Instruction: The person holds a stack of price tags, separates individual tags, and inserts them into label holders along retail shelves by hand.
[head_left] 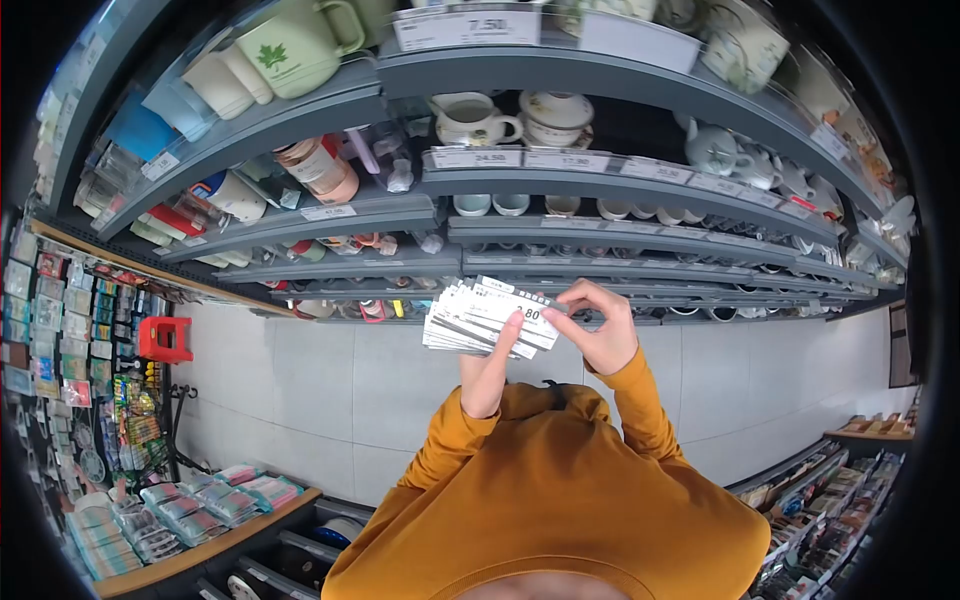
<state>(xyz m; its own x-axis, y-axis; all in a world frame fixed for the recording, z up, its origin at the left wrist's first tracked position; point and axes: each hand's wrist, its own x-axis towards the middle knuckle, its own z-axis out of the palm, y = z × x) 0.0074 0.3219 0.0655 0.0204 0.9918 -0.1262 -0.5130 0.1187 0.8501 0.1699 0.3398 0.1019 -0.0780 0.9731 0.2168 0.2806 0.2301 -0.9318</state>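
Observation:
A fanned stack of white price tags with black print is held in front of my chest. My left hand grips the stack from below, its thumb lying across the front. My right hand pinches the right edge of the top tag between thumb and forefinger; a figure ending in ".80" shows on that tag. Most of the tags behind are covered by the ones in front. Just beyond both hands are the lower tiers of a grey shelf unit.
Cups, a creamer, a lidded bowl and teapots fill the shelves ahead, with price labels along the edges. A red stool stands at the left on the tiled floor. Packaged goods lie on a counter behind left.

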